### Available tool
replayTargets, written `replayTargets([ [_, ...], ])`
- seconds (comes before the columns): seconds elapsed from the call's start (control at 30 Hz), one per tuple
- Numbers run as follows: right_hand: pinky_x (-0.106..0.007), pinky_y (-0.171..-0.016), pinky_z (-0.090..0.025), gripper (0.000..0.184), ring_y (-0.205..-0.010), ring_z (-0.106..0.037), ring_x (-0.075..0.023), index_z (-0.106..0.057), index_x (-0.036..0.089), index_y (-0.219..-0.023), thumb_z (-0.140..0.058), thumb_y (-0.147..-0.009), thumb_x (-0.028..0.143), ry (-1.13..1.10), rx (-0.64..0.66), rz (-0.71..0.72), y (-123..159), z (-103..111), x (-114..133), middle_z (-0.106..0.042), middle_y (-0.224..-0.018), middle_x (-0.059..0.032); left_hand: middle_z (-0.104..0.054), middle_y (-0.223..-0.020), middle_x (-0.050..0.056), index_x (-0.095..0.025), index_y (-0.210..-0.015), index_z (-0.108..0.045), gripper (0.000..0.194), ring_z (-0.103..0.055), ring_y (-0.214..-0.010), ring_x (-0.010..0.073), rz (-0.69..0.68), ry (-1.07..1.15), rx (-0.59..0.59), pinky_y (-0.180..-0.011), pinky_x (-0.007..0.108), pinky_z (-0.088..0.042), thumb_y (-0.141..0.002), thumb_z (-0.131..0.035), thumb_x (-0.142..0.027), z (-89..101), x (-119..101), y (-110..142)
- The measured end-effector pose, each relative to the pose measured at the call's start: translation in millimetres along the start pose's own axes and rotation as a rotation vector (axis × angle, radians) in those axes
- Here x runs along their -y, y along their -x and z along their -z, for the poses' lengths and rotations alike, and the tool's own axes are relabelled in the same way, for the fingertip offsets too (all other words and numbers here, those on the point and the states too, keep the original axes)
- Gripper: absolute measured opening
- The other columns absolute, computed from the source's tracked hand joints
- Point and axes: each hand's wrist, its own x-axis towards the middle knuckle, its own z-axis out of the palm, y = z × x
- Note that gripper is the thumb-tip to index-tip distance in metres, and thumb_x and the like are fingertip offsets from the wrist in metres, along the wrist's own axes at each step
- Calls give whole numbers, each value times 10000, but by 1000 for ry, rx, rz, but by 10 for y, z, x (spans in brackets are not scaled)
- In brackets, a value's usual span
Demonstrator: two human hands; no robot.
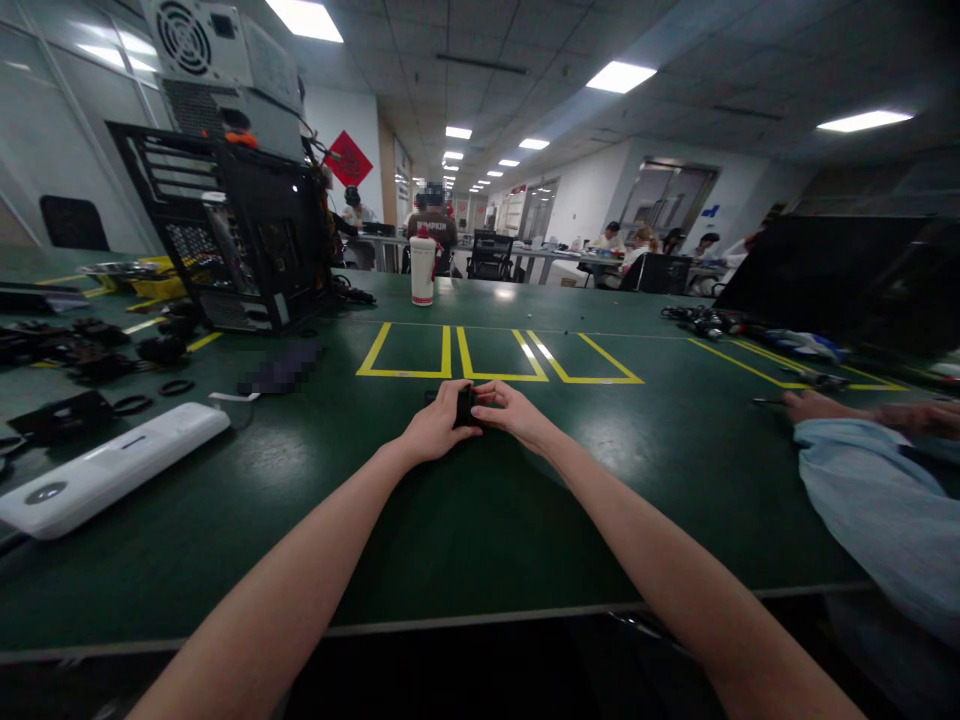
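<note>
Both of my hands meet at the middle of a dark green table [465, 520], just in front of the yellow tape outlines. Between them is a small black box-like part [465, 406], whose exact kind I cannot make out. My left hand [442, 425] wraps round its left side, fingers over the top and thumb at the near side. With fingertips and thumb, my right hand [510, 412] pinches its right edge. The fingers cover much of the part.
Yellow tape outlines [499, 378] lie beyond my hands. A white cup [423, 268] stands farther back. At left are an open computer case [255, 230], a white power strip [120, 465] and black parts. A co-worker's sleeved arm [870, 480] rests at right, near a dark monitor [840, 265].
</note>
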Motion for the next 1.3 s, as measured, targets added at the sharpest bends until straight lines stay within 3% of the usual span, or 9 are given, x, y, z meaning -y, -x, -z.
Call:
replayTargets([
  [0.1, -314, -751, -449, 399, -840, -543, -144, -506, 222, -919, -702, -572, 246, 12, -4, 33, 29, -3, 1, -552, -842, -3, -347, -1210, 91, -215, -1204, -235, 628, -457, -1060, 262, 1, 2, -7, -812, 415, -452, -704, -590, -353, -8, 8, -5],
  [0.27, -298, -691, -461, 279, -718, -550, -113, -498, 220, -867, -628, -656, 347, -62, -35, -6, -20, -30, -40, -551, -768, 7, -344, -1215, 89, -215, -1209, -231, 632, -446, -1072, 257, -10, 13, -10, -836, 413, -440, -704, -591, -338, -8, 11, -10],
  [0.43, -322, -764, -450, 317, -806, -548, -129, -526, 203, -916, -643, -643, 313, -66, -18, -46, -41, -20, -22, -560, -868, -18, -341, -1220, 94, -214, -1215, -224, 636, -453, -1057, 258, 0, 8, 4, -822, 418, -446, -709, -582, -354, 2, 2, -3],
  [0.6, -322, -825, -422, 330, -898, -527, -143, -539, 184, -856, -698, -568, 210, -11, 7, 94, 10, -1, 12, -558, -926, -16, -342, -1220, 92, -215, -1214, -222, 633, -458, -1058, 263, 4, 9, 11, -800, 410, -459, -712, -579, -363, 10, -7, 4],
  [0.67, -320, -814, -426, 308, -879, -530, -139, -538, 190, -855, -685, -589, 244, -4, -11, 105, 18, -6, 2, -563, -895, -12, -343, -1220, 91, -217, -1215, -220, 637, -456, -1065, 265, 8, 11, 8, -805, 414, -456, -710, -582, -359, 9, -9, 1],
  [0.87, -317, -772, -448, 305, -816, -541, -130, -539, 188, -867, -641, -634, 355, -26, -88, 45, -51, -30, -74, -568, -865, -20, -335, -1234, 91, -219, -1215, -226, 641, -445, -1083, 256, 10, 20, 4, -843, 421, -434, -705, -591, -350, -1, 1, -7],
  [1.03, -315, -752, -464, 305, -757, -564, -119, -522, 196, -867, -663, -625, 316, -82, -40, -102, -27, -18, -26, -564, -815, -13, -343, -1224, 90, -216, -1210, -232, 636, -433, -1092, 255, 7, 12, -8, -852, 418, -430, -703, -595, -341, -17, 15, -7],
  [1.2, -304, -732, -473, 439, -761, -579, -117, -483, 241, -923, -720, -554, 232, -101, 18, -104, 68, -17, 64, -557, -828, 15, -349, -1207, 89, -224, -1203, -242, 617, -471, -1044, 249, 15, 31, 0, -805, 414, -456, -707, -588, -350, -16, 10, -5],
  [1.3, -305, -729, -474, 346, -754, -575, -118, -495, 221, -884, -676, -608, 326, -104, -27, -69, 45, -33, 35, -571, -804, 5, -346, -1212, 87, -226, -1209, -234, 630, -462, -1055, 253, 20, 24, 1, -815, 419, -450, -704, -592, -343, -14, 11, -10],
])
